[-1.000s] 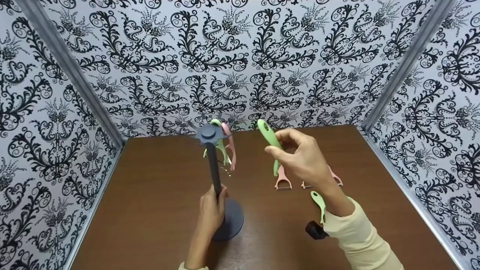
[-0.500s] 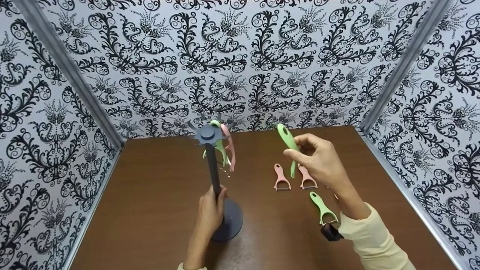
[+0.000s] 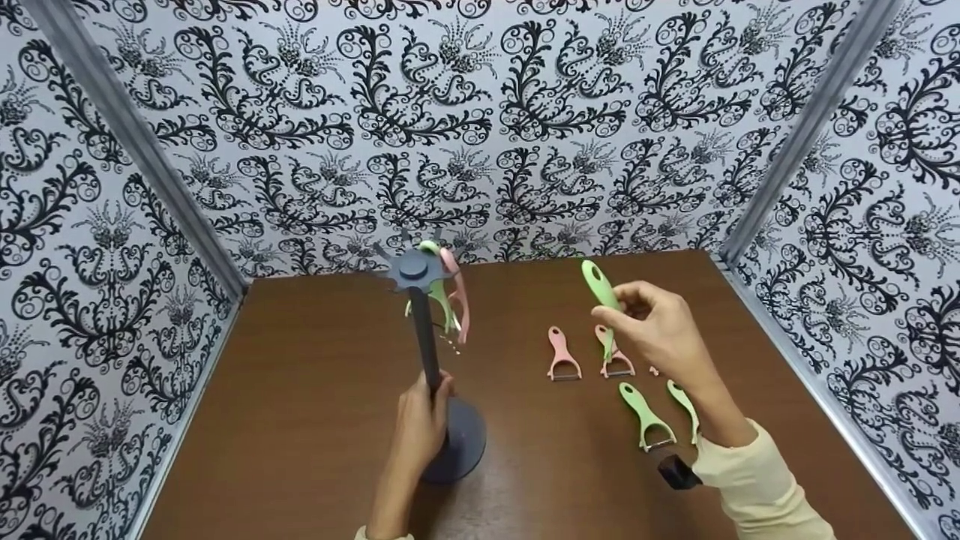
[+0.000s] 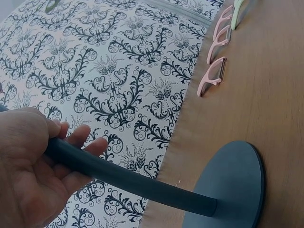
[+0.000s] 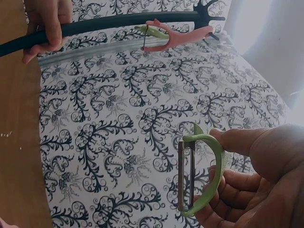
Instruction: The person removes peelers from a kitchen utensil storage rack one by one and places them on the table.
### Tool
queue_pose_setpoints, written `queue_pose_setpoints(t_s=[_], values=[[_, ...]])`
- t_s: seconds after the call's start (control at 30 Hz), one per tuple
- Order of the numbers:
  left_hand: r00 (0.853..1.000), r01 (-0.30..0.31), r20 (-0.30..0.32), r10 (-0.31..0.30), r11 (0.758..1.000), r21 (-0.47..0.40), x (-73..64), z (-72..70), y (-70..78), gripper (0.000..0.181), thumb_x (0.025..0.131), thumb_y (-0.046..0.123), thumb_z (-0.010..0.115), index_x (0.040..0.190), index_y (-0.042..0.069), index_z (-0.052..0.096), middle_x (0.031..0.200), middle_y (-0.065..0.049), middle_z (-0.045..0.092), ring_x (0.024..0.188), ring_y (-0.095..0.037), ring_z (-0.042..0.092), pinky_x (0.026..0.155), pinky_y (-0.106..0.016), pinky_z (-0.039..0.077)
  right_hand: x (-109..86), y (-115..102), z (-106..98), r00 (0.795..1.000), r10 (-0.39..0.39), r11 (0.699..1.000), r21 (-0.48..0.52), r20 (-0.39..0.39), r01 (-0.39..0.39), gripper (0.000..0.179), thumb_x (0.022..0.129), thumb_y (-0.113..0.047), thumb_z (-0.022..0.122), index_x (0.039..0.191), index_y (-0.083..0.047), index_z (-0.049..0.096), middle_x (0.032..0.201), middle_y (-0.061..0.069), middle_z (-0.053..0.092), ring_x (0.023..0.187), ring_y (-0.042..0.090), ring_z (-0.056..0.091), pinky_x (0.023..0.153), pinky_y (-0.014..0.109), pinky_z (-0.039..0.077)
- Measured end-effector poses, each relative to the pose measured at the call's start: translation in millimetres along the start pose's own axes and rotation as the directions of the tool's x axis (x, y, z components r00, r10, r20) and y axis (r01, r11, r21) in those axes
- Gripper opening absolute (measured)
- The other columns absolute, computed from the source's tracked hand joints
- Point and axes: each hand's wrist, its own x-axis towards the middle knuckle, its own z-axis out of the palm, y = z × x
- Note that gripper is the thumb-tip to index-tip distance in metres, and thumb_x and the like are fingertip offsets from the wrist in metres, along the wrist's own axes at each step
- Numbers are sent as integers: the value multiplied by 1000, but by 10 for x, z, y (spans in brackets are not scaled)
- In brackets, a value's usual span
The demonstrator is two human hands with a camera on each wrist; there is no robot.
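Observation:
My left hand (image 3: pixel 421 420) grips the pole of a dark grey utensil stand (image 3: pixel 424 330), its round base on the table. From the hooked top hang a pink peeler (image 3: pixel 459 296) and a green peeler (image 3: pixel 441 300); the right wrist view shows the hanging pink peeler (image 5: pixel 183 38) in front of the green one. Between thumb and fingers, my right hand (image 3: pixel 660 330) pinches a green peeler (image 3: pixel 600 289) above the table, its holed handle end pointing up. Seen from the right wrist, the blade of this held peeler (image 5: pixel 216 180) faces away from the palm.
On the brown table (image 3: pixel 315 405) lie a pink peeler (image 3: pixel 560 354), another pink peeler (image 3: pixel 621 366) partly behind the held one, a green peeler (image 3: pixel 641 412) and a second green peeler (image 3: pixel 684 405) partly behind the right forearm. Patterned walls (image 3: pixel 480 112) enclose the table.
My right hand has moved right and slightly down with the green peeler, away from the stand. More peelers on the table have come into view. My left hand keeps its grip on the pole.

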Motion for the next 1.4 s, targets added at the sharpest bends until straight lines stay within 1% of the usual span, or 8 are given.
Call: queue_pose_setpoints(t_s=[0.37,0.5,0.73,0.9,0.97,1.23,1.33,1.4], values=[[997,-62,-39,62,998,-5,-7,12,-23,8,104,1,59,97,5,62,81,-7,69,71,-14,63,62,-31,51,-48,188,-20,1000,16,999,-41,6,-16,27,90,-20,84,105,0,74,86,7,69,75,13,61,67,20,47],[998,-57,-39,56,998,-12,-11,14,-25,8,104,1,59,97,5,62,81,-6,69,71,-15,64,62,-31,51,-65,272,5,1000,28,998,-54,-2,-28,27,89,-19,85,103,1,74,83,7,68,74,14,59,66,20,46],[999,-32,-25,32,999,-13,-12,11,-23,6,104,3,59,99,4,62,82,-5,69,73,-23,67,64,-33,52,-129,443,57,998,55,998,-29,-2,-55,33,88,-23,86,109,-1,74,78,6,64,67,12,57,58,20,44],[999,-27,-28,27,1000,0,-12,7,-27,6,104,4,60,99,6,62,81,-1,68,70,-18,64,62,-31,51,-155,572,109,997,81,996,-29,4,-81,33,88,-29,86,107,-4,75,74,6,62,61,13,55,52,22,43],[999,-29,-28,29,1000,6,-11,7,-30,7,104,4,60,98,6,62,81,-1,68,71,-16,64,63,-32,52,-163,615,140,996,86,995,-41,6,-86,31,89,-28,85,107,-4,75,75,5,64,63,13,57,54,22,44],[999,-21,-26,21,999,27,-8,22,-42,8,104,8,61,96,5,62,82,-5,71,77,-21,71,70,-39,57,-225,754,257,994,110,991,-81,21,-108,29,91,-20,83,110,0,75,80,3,69,71,15,64,65,25,51],[999,-22,-31,23,1000,22,-8,25,-37,8,104,7,61,97,5,63,82,-6,71,77,-21,71,70,-40,57,-241,805,289,993,116,985,-130,19,-113,28,91,-24,83,109,-3,76,77,0,68,72,15,64,83,29,49],[999,-23,-30,24,1000,20,-7,27,-32,8,104,7,61,97,4,63,82,-6,71,78,-21,71,70,-40,57,-249,840,310,992,126,980,-159,23,-120,27,91,-24,83,107,-4,76,74,-2,68,70,17,65,85,31,47]])
